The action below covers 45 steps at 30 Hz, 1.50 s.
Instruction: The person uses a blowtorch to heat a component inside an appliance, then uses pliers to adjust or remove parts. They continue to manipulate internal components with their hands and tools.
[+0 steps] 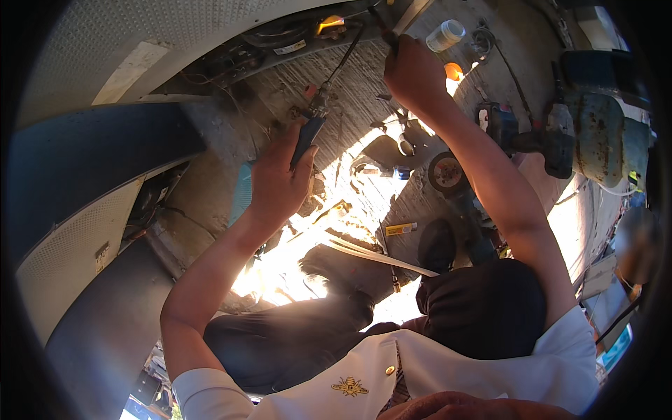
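My left hand (283, 171) is wrapped round the dark blue handle of a gas torch (308, 140). From its brass-coloured valve a thin tube runs up toward the base of a white appliance. Near the tube's far end is an orange glow (330, 25) beside dark parts low in the appliance. Farther right, my right hand (414, 73) is closed round a slim dark tool (382, 26), which points up and left toward the same spot. My fingers hide much of it, so its kind is unclear.
An angle grinder (448, 175), a cordless drill (556, 133) and a worn greenish tank (605, 140) stand at the right. A jar (446, 35) and a small yellow packet (401, 229) lie on the sunlit concrete. Pale strips (378, 256) reach toward my knee. Textured white panels (203, 35) rise at the left.
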Available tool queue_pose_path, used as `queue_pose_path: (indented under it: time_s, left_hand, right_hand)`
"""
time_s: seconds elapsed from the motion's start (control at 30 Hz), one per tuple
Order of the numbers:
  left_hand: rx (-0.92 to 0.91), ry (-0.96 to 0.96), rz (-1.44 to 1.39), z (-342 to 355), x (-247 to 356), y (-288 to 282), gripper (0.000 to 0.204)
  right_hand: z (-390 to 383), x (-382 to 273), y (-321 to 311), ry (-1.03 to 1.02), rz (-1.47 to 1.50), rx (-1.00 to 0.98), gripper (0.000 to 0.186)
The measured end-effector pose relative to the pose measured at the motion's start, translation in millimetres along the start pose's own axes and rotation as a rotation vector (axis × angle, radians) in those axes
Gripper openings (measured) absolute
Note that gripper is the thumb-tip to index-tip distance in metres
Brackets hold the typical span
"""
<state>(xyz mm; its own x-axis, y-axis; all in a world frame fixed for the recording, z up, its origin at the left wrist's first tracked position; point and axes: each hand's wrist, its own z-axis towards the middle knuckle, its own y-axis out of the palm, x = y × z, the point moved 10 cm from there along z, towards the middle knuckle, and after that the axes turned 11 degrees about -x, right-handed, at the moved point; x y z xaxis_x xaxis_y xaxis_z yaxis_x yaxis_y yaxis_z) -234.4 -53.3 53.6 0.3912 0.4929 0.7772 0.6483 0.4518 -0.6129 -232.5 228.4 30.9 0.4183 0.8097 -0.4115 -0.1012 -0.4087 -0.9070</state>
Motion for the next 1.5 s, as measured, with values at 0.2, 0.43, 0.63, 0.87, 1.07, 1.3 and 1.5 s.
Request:
queue_pose_path:
  time_s: [0.2, 0.43, 0.63, 0.87, 1.07, 1.3, 1.5]
  left_hand:
    - [0.017, 0.029, 0.014, -0.4, 0.2, -1.0, 0.044]
    - [0.011, 0.021, 0.014, -0.3, -1.4, 0.3, 0.044]
    - [0.028, 0.038, 0.012, -2.6, -1.8, -1.2, 0.044]
    - [0.047, 0.047, 0.017, -2.8, -4.1, -0.9, 0.045]
    - [0.046, 0.05, 0.016, -2.1, -2.6, -1.8, 0.046]
    - [0.067, 0.045, 0.017, -5.2, -7.1, -2.3, 0.043]
    - [0.046, 0.023, -0.021, -0.7, -0.1, -1.5, 0.043]
  right_hand:
    - [7.3, 3.0, 3.3, 0.1, -0.044, -0.141, 0.029]
    - [16.3, 18.1, 17.8, 0.075, 0.163, -0.153, 0.039]
    - [15.0, 11.5, 18.5, 0.098, 0.251, -0.241, 0.044]
    - [12.3, 5.7, 16.3, 0.102, 0.261, -0.265, 0.043]
    - [12.0, 5.3, 18.7, 0.109, 0.268, -0.276, 0.048]
    - [8.2, -3.3, 16.7, 0.121, 0.281, -0.233, 0.041]
    - [8.6, -6.4, 24.6, 0.072, 0.319, -0.27, 0.042]
